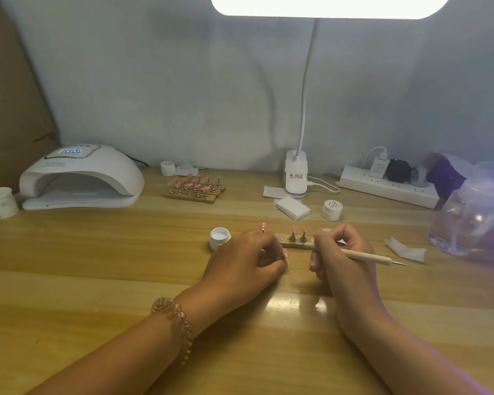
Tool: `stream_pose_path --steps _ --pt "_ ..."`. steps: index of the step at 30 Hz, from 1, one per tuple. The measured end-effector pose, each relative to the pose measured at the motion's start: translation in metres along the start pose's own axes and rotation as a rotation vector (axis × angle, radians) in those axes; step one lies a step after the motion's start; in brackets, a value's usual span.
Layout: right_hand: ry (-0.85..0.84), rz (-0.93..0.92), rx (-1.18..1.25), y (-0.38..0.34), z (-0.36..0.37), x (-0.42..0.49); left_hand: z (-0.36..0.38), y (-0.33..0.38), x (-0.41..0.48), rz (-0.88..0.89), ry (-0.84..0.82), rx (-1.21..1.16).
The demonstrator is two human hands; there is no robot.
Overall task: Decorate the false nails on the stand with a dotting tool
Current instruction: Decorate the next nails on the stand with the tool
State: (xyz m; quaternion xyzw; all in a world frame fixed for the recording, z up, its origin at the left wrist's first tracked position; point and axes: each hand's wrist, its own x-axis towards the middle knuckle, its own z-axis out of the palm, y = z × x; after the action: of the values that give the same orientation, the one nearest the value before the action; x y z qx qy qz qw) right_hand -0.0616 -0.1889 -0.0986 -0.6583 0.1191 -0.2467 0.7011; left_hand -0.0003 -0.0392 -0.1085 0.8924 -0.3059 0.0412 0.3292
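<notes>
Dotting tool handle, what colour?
Pale beige along the dotting tool handle; head view shows it best.

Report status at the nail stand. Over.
Left hand pinching one pink nail on its peg. Right hand gripping dotting tool, point aimed away. Stand between hands, two nails upright. Open jar at left, not blocking.

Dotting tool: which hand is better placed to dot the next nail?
Right. The right hand grips the dotting tool beside the nails on the stand; the left hand has no tool.
</notes>
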Motion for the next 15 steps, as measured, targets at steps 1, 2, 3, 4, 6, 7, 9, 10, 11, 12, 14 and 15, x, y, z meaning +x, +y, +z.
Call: stream_pose_path --steps 1,2,3,4,6,7,9,10,11,12,14,15 --pt "-0.001 0.004 -0.001 0.0000 0.0003 0.0000 0.0001 -0.0003 0.0010 -0.011 0.002 -0.006" --pt "-0.003 0.008 -0.001 -0.0001 0.0004 0.0000 0.0002 -0.0006 0.0021 -0.023 0.007 -0.013" --pt "-0.004 0.011 0.000 -0.0002 0.0007 -0.0002 0.0003 -0.0012 0.0026 -0.034 0.012 -0.020" --pt "-0.003 0.012 0.001 -0.0004 0.0008 -0.0002 0.0006 -0.0017 0.0029 -0.040 0.016 -0.026" --pt "0.000 0.008 0.002 -0.0005 0.0003 -0.0002 0.0012 -0.0028 0.0025 -0.042 0.018 -0.036" --pt "0.002 0.006 0.000 -0.0005 0.0002 -0.0004 0.0010 -0.0030 0.0025 -0.040 0.020 -0.038" --pt "0.002 0.007 -0.001 -0.0009 0.0002 -0.0007 -0.0001 -0.0034 0.0021 -0.032 0.031 -0.044" --pt "0.002 0.009 0.004 -0.0011 0.0003 -0.0008 -0.0005 -0.0037 0.0020 -0.030 0.038 -0.050" --pt "0.001 0.012 0.009 -0.0013 0.0005 -0.0010 -0.0006 -0.0041 0.0018 -0.028 0.045 -0.055" --pt "-0.001 0.015 0.012 -0.0015 0.0005 -0.0012 -0.0002 -0.0044 0.0016 -0.027 0.051 -0.058" --pt "-0.005 0.018 0.010 -0.0019 0.0005 -0.0015 0.0013 -0.0048 0.0014 -0.029 0.062 -0.056" --pt "-0.006 0.019 0.007 -0.0020 0.0004 -0.0017 0.0020 -0.0048 0.0015 -0.034 0.065 -0.052"
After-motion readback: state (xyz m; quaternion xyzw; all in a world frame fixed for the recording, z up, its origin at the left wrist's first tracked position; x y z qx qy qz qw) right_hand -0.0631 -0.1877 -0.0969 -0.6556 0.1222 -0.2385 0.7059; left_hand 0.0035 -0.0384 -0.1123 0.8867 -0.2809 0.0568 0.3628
